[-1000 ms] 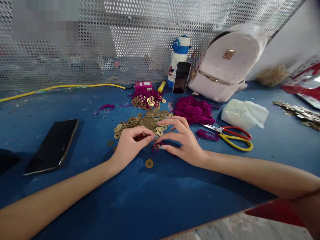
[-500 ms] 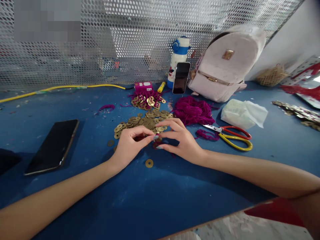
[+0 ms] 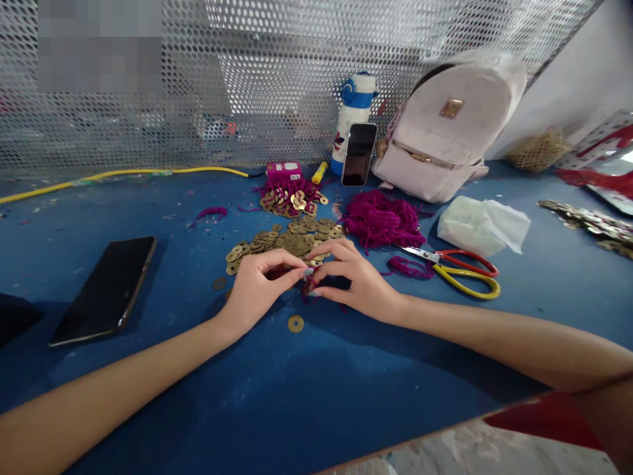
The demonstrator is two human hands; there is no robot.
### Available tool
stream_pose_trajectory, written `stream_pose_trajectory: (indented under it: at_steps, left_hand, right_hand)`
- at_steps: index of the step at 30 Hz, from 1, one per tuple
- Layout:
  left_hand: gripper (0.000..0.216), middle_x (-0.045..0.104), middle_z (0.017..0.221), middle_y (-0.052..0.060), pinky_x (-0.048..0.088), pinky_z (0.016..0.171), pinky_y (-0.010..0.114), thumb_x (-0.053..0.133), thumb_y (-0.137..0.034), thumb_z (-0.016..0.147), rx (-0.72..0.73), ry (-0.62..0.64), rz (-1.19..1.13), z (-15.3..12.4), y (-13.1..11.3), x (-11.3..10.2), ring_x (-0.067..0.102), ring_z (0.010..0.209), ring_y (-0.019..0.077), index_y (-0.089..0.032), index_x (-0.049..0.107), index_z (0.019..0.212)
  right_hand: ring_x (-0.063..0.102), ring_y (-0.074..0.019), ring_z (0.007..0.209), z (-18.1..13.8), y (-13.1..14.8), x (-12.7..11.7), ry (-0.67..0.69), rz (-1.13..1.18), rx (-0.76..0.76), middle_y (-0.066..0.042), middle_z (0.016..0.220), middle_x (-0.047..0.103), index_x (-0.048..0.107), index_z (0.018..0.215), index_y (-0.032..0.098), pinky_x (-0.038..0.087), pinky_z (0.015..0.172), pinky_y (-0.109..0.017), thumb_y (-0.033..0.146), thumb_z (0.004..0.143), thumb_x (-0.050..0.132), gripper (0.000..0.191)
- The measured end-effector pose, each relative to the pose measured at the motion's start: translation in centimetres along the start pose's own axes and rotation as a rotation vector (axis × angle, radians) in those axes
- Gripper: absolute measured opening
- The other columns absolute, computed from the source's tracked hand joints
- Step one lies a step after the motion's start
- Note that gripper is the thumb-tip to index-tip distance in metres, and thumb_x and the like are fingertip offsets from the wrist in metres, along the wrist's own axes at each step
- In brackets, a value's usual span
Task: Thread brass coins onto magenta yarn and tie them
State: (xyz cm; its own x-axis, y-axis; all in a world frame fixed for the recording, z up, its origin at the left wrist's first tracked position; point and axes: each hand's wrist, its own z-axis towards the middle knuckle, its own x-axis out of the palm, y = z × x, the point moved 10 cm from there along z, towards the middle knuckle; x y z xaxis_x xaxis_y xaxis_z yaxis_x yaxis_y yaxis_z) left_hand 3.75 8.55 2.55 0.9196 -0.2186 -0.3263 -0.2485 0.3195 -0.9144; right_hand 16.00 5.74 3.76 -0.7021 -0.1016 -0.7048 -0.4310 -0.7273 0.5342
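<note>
Over the blue table, my left hand (image 3: 254, 287) pinches a bit of purple yarn (image 3: 309, 298) between thumb and fingertip. My right hand (image 3: 359, 284) meets it from the other side, thumb and index finger closed on the same yarn. What looks like a coin shows among the strands, partly hidden by the fingertips. Just behind the hands spreads a pile of brass coins (image 3: 297, 236) with holes in their middles. One loose coin (image 3: 295, 323) lies in front of them.
Scissors (image 3: 465, 270) with red and yellow handles lie right of the hands, beside a purple yarn heap (image 3: 383, 221). A black phone (image 3: 106, 290) rests at left. Behind stand another phone (image 3: 359, 155), a bottle (image 3: 353, 112) and a pale backpack (image 3: 445, 132). A white packet (image 3: 482, 224) sits at right.
My right thumb and index finger have come together onto the yarn, where they were apart before. The left hand stays nearly still.
</note>
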Motion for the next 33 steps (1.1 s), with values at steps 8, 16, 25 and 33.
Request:
stream_pose_trajectory:
  at_steps: [8, 16, 25, 33]
  left_hand:
    - [0.011, 0.068, 0.071, -0.002, 0.041, 0.060, 0.022, 0.069, -0.009, 0.077, 0.029, 0.106, 0.198, -0.3, -0.5, 1.4, 0.060, 0.065, 0.0108, -0.018, 0.074, 0.071]
    - [0.010, 0.069, 0.072, 0.001, 0.044, 0.062, 0.024, 0.071, -0.013, 0.079, 0.185, 0.147, 0.037, -0.6, -2.5, 1.5, 0.061, 0.065, 0.0127, -0.018, 0.074, 0.072]
    - [0.009, 0.070, 0.074, 0.003, 0.048, 0.063, 0.025, 0.072, -0.018, 0.079, 0.119, 0.043, -0.078, 0.0, -1.6, 0.2, 0.062, 0.068, 0.0147, -0.019, 0.076, 0.071]
    - [0.009, 0.064, 0.082, 0.003, 0.039, 0.054, 0.023, 0.071, -0.018, 0.079, 0.099, 0.201, 0.035, -0.3, -2.1, 2.0, 0.053, 0.064, 0.0110, -0.019, 0.076, 0.072]
  right_hand:
    - [0.051, -0.0225, 0.114, -0.3, 2.0, -1.2, -0.093, 0.002, -0.150, -0.008, 0.118, 0.059, 0.067, 0.092, 0.022, 0.046, 0.097, -0.042, 0.021, 0.093, 0.060, 0.007]
    - [0.057, -0.0191, 0.101, 0.2, 0.0, -1.4, -0.109, 0.133, -0.014, -0.006, 0.100, 0.062, 0.062, 0.092, 0.020, 0.045, 0.091, -0.037, 0.018, 0.096, 0.056, 0.008]
    - [0.058, -0.0185, 0.099, 0.3, 0.2, 0.3, 0.037, 0.132, -0.039, -0.006, 0.100, 0.065, 0.066, 0.084, 0.020, 0.046, 0.090, -0.035, 0.020, 0.094, 0.059, 0.012]
    - [0.055, -0.0180, 0.091, 0.3, 0.4, -0.1, 0.020, 0.264, -0.029, -0.005, 0.092, 0.060, 0.057, 0.074, 0.019, 0.045, 0.085, -0.033, 0.049, 0.088, 0.065, 0.034]
